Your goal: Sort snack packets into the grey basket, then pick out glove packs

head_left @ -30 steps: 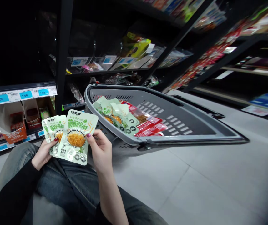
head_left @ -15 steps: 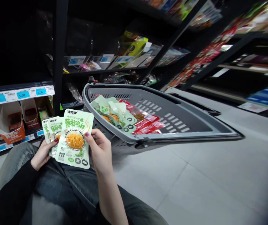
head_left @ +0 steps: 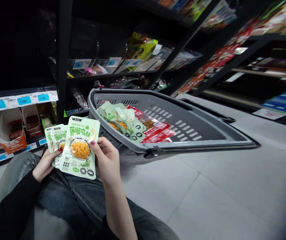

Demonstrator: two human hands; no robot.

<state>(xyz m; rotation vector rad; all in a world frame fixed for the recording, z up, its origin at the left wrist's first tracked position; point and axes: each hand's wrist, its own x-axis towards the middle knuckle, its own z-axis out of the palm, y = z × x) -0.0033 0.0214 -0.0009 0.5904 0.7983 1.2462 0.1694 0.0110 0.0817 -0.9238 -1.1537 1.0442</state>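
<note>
At the far left, "1.00" can be read on three blue-and-white price labels [head_left: 24, 100] fixed along a shelf edge. Below them, an orange carton [head_left: 14, 145] is seen with its print too small to be made out.

The left hand [head_left: 44, 165] is brought in from the lower left, its forearm covered by a black sleeve. Its fingers are closed around the left side of the rear pouches [head_left: 60, 134], with the thumb laid across the front; its fingertips behind are hidden.

Above the person's lap, the rear pouches are partly overlapped by the front pouch [head_left: 80, 150], held nearly upright. It is pale green and glossy, printed with 藤椒鸡丝 in large green characters, a bowl of orange-yellow shreds and "16g"; a black logo is set at the top.

Its right edge is pinched by the right hand [head_left: 109, 163], thumb in front and fingers bent behind, the bare forearm raised from below.

Beyond, in a tilted grey basket [head_left: 189, 116], matching green pouches [head_left: 132, 128] are heaped against red packets [head_left: 155, 133], whose lettering cannot be read clearly.
</note>
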